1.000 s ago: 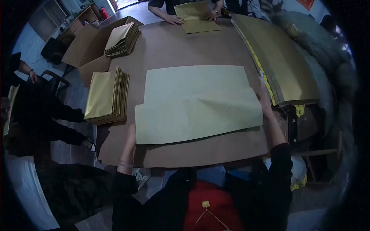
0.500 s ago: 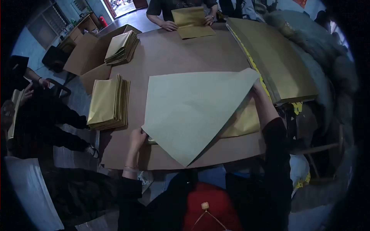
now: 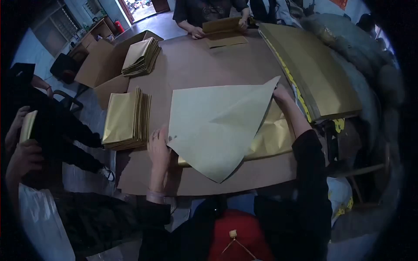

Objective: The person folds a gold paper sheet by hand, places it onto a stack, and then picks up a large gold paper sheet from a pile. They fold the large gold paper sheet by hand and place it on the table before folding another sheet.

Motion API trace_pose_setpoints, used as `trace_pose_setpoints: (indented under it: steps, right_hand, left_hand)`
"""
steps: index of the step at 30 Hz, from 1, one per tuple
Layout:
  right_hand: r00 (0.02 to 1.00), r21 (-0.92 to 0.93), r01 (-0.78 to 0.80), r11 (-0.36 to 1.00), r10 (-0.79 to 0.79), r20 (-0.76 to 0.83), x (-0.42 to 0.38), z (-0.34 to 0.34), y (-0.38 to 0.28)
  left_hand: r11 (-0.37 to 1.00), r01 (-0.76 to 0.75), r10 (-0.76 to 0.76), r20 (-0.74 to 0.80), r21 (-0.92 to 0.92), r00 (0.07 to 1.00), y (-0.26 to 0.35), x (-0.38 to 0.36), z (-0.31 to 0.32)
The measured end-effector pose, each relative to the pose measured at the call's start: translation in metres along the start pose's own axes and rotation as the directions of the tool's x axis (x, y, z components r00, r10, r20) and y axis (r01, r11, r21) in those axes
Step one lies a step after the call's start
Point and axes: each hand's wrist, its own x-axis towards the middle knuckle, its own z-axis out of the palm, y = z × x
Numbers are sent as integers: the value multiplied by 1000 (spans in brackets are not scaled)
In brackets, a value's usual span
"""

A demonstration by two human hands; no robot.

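A large sheet of paper (image 3: 213, 124), its pale side up, lies across the table in front of me, raised and bent along its right side. My right hand (image 3: 282, 93) is closed on its upper right edge, fingers partly hidden behind the paper. At the left edge, my left hand (image 3: 159, 148) has its fingers pointing up and grips the sheet near its lower left corner; the thumb is hard to make out. Beneath it shows shiny gold paper (image 3: 274, 137), with creases on the right. The pale sheet's lower corner hangs toward me.
Stacks of folded gold paper (image 3: 119, 119) and more folded paper (image 3: 140, 52) stand at the left, by an open cardboard box (image 3: 102, 65). A thick pile of gold sheets (image 3: 313, 71) lies right. Across the table a co-worker handles gold paper (image 3: 224, 28); another person's hands (image 3: 26, 156) are left.
My right hand has moved slightly left, bringing the sheet's upper right corner inward and curling it more. My left hand has moved up along the left edge. The view has shifted a little.
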Motion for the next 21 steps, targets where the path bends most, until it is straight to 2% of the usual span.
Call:
trace_pose_setpoints:
  steps: [2,3,4,5,6,7,8,9,10,11,12,14,15,16,17,18,19,20,21]
  right_hand:
    - [999,-66,31,997,-33,-22,-9,-3,-8]
    - [996,-128,68,989,-74,-42,-9,-6,-8]
    - [992,-375,103,921,-123,-29,4,-23,3]
    - [985,-598,128,792,-172,-17,18,-41,16]
    - [992,-341,88,936,-114,-57,-3,-36,-3]
    - [996,-54,41,998,-45,-79,-17,-34,-15]
    - [998,52,27,998,-24,-57,-8,-49,2]
    - [999,156,8,988,-2,-35,1,-64,21]
    - [990,-180,44,983,-67,-127,1,-68,26]
    - [969,-498,43,866,-157,-190,-2,-69,24]
    - [988,-537,-52,842,-34,-149,-6,-72,22]
    - [991,-495,-35,868,-36,-132,-12,-74,36]
    - [993,-497,-53,866,-5,-115,-6,-87,55]
    - [995,-501,-72,863,26,-98,1,-100,75]
    - [995,-505,-90,859,56,-82,8,-113,95]
    - [994,-521,-67,851,14,-105,-7,-102,80]
    - [985,-518,-120,847,36,-169,-30,-96,62]
    - [971,-510,-173,843,58,-233,-68,-67,11]
    - [970,-507,-180,843,65,-236,-74,-80,29]
  left_hand:
    - [895,-236,251,-12,-379,968,-11,12,9]
    - [844,75,45,210,-531,977,-10,21,13]
    - [844,76,45,210,-531,977,-13,26,20]
    - [664,287,-61,331,-691,941,-19,32,30]
    - [422,474,-125,469,-773,875,-30,39,46]
    - [472,475,-85,498,-743,863,-62,51,86]
    - [472,474,-79,500,-744,863,-52,53,76]
    - [462,550,-129,561,-696,818,-31,55,55]
    - [449,621,-178,617,-642,767,-18,57,43]
    - [329,566,-73,577,-756,814,-13,58,48]
    - [327,564,-71,575,-758,815,-13,60,51]
    - [501,693,-119,752,-518,648,-15,66,53]
    - [606,678,-172,765,-415,621,-30,73,77]
    - [606,680,-174,765,-414,621,-30,72,77]
    - [546,666,-113,743,-508,660,-29,68,74]
    - [479,647,-56,715,-594,697,-27,63,68]
    - [481,649,-57,718,-589,694,-28,59,59]
    - [484,604,46,708,-633,705,-25,56,40]
    - [482,560,149,692,-674,706,-23,53,26]
